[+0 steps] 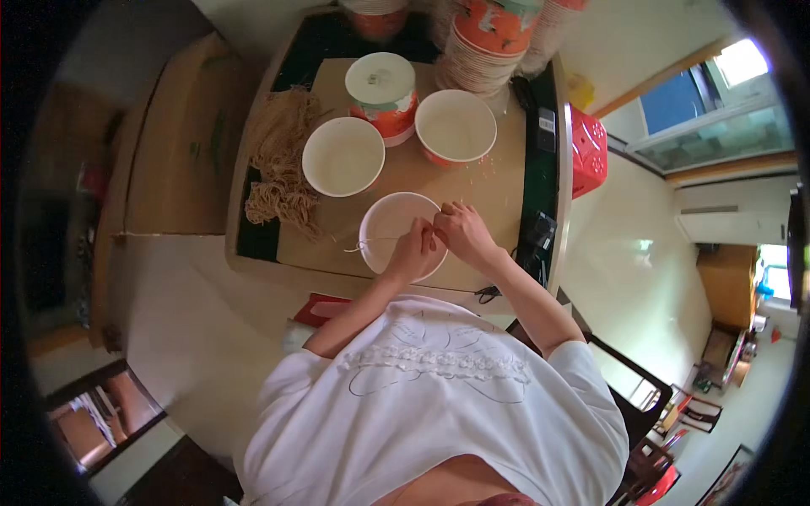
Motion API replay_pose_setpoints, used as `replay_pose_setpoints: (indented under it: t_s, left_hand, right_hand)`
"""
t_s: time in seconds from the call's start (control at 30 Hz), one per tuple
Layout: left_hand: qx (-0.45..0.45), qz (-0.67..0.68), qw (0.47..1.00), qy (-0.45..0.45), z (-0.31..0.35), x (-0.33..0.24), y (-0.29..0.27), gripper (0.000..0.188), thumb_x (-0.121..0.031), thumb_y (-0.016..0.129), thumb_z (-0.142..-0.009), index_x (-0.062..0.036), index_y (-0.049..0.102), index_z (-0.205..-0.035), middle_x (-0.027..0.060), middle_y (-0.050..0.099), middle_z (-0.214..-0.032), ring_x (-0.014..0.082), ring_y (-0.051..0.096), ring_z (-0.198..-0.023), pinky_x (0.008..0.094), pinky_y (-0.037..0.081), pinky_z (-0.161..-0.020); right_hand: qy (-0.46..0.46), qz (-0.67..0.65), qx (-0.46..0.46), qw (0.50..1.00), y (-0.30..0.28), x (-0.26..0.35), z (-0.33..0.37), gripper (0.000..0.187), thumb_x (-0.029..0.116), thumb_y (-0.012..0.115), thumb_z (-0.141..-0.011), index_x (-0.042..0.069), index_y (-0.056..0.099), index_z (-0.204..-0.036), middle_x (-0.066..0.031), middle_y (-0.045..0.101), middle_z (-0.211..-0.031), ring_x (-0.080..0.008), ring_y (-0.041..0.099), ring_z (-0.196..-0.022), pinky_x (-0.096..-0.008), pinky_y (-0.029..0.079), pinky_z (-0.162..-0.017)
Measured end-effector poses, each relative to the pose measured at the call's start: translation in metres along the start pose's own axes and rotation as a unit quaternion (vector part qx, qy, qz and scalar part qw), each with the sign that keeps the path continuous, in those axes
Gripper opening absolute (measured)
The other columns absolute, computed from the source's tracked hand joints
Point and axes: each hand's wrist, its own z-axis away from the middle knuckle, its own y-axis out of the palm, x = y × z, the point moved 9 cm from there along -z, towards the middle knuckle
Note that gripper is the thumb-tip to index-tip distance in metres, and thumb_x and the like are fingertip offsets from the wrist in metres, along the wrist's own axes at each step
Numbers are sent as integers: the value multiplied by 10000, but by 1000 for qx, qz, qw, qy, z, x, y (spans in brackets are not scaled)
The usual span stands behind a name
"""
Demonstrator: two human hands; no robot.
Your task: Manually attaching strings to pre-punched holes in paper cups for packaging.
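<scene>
Both hands, left hand (411, 253) and right hand (460, 233), pinch a thin stick (371, 243) over a white bowl (390, 221), with a lidded orange cup (384, 94) at 12 o'clock.

My left hand (411, 253) and right hand (462, 232) meet over the nearest white bowl (381, 221), pinching a thin white fork (364, 244). Two more bowls (342, 157) and dry noodles (283, 160) sit beyond.

Soft window daylight, fisheye-warped edges
</scene>
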Motion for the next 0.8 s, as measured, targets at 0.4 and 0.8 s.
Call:
replay_pose_setpoints:
  t_s: [0.4, 0.8]
  left_hand:
    - [-6, -86, 961, 262, 20, -43, -23, 89, -153, 639, -746, -91, 616, -686, 116, 603, -764, 309, 591, -655, 422, 475, -571]
    - [-92, -228, 908, 339, 32, -73, -30, 82, -175, 663, -744, -132, 627, -805, 60, 557, -690, 244, 589, -621, 382, 495, -528]
  right_hand:
    - [-120, 26, 72, 990, 3, 36, -24, 70, 163, 619, -743, 123, 570, -773, -43, 587, -765, -246, 575, -822, -377, 416, -711]
    - [133, -71, 176, 973, 33, -11, -17, 115, 173, 554, -816, 91, 564, -895, -156, 633, -782, -350, 620, -760, -426, 479, -646]
